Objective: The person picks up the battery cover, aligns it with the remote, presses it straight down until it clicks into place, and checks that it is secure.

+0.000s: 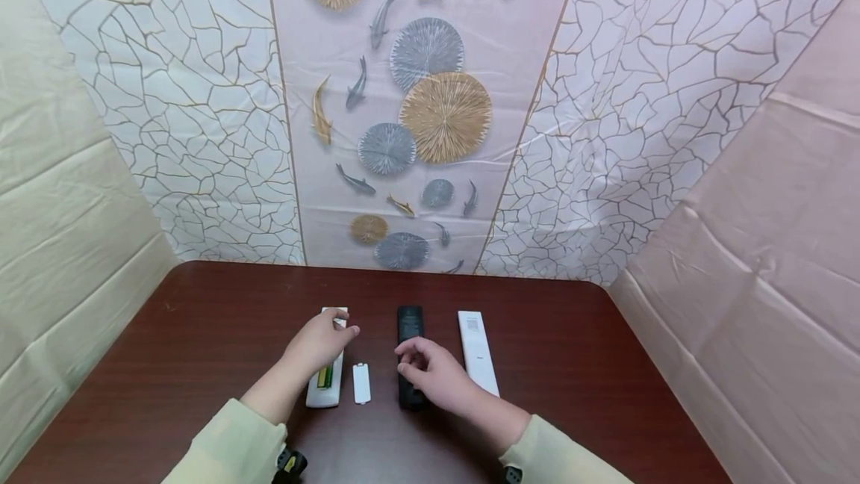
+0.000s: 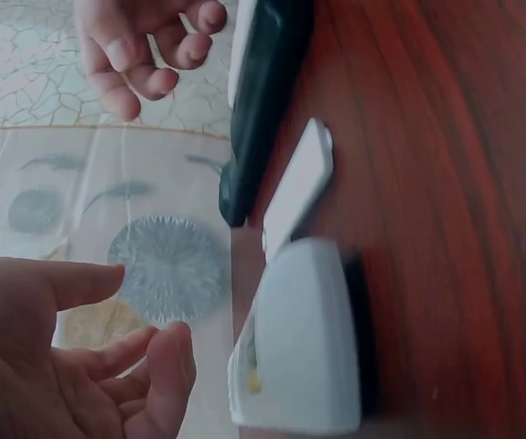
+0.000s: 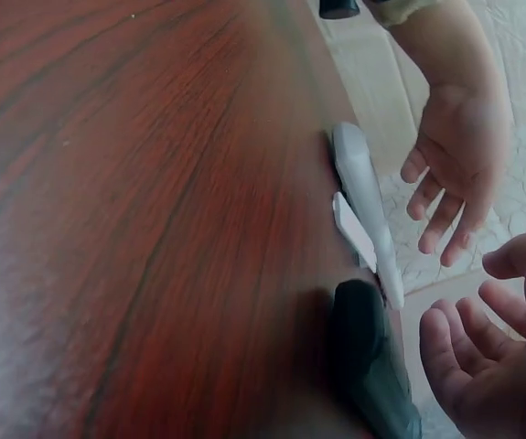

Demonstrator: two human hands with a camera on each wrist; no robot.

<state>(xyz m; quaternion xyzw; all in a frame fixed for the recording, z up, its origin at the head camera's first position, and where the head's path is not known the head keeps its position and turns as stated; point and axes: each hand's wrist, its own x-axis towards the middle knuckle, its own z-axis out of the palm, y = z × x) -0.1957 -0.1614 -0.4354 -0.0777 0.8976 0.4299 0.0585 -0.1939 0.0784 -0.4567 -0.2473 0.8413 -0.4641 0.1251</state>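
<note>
My left hand (image 1: 321, 340) hovers over a white remote control (image 1: 327, 391) whose battery bay is uncovered, with a green-and-yellow battery (image 1: 325, 376) inside. Nothing is held between its loosely bent fingers, as the left wrist view also shows. Just right of that remote, a small white battery cover (image 1: 361, 383) lies loose on the table. Above a black remote control (image 1: 410, 323) is my right hand (image 1: 437, 376), its fingers relaxed and apart from the remote in the right wrist view. Part of the black remote is hidden behind this hand.
Farther right lies a long white remote control (image 1: 478, 353), its near end partly covered by my right forearm. All of these rest on a dark red-brown wooden table (image 1: 564, 364). Patterned cloth (image 1: 430, 193) hangs behind it, and plain cloth (image 1: 752, 260) flanks both sides.
</note>
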